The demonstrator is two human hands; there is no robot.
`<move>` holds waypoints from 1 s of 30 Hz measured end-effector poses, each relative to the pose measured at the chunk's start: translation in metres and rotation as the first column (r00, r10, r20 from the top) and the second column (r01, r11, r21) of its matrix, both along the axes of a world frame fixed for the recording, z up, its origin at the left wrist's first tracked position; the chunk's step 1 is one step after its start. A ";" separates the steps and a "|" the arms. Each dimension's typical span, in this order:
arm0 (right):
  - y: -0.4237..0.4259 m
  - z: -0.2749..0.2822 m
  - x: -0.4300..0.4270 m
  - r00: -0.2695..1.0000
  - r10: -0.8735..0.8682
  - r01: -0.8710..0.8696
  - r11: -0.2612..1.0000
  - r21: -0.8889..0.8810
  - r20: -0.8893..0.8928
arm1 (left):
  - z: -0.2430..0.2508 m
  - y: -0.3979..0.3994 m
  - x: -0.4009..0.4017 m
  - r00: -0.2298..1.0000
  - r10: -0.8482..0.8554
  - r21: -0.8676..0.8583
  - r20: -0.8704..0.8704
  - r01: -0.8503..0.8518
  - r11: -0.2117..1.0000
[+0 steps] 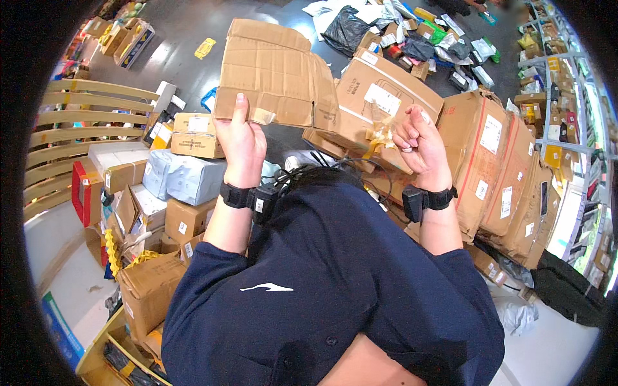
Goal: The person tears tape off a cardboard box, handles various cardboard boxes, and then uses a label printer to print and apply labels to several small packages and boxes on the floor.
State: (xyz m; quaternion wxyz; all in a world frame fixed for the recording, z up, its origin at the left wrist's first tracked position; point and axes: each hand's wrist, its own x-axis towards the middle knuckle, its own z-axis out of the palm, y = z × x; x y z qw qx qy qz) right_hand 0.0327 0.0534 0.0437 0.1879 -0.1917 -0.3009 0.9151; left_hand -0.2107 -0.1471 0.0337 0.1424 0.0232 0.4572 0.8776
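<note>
My left hand grips the lower left edge of a creased cardboard piece, with the thumb lying on its face. The cardboard is raised in front of a large labelled cardboard box. My right hand is raised with curled fingers in front of that same box. A crumpled bit of clear and yellowish tape hangs at its fingertips, and the fingers seem to pinch it. Both wrists wear black straps with small black devices.
More large cartons stand on the right. Boxes and blue-wrapped parcels are stacked on the left, beside a slatted wooden rack. Bagged parcels lie heaped on the dark floor ahead. Loaded shelves line the far right.
</note>
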 end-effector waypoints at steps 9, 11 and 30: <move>0.001 0.003 -0.003 0.994 -0.113 0.113 0.992 -0.052 0.002 | -0.006 -0.003 -0.001 1.000 -0.015 -0.002 0.020 0.015 1.000; 0.002 0.003 -0.003 0.990 -0.140 0.141 0.989 -0.037 0.024 | -0.003 -0.003 0.000 0.999 0.013 0.013 0.030 -0.013 1.000; 0.004 0.012 -0.001 0.970 -0.224 0.226 0.974 -0.007 0.097 | -0.014 -0.008 -0.008 0.999 0.031 0.008 0.024 -0.031 0.999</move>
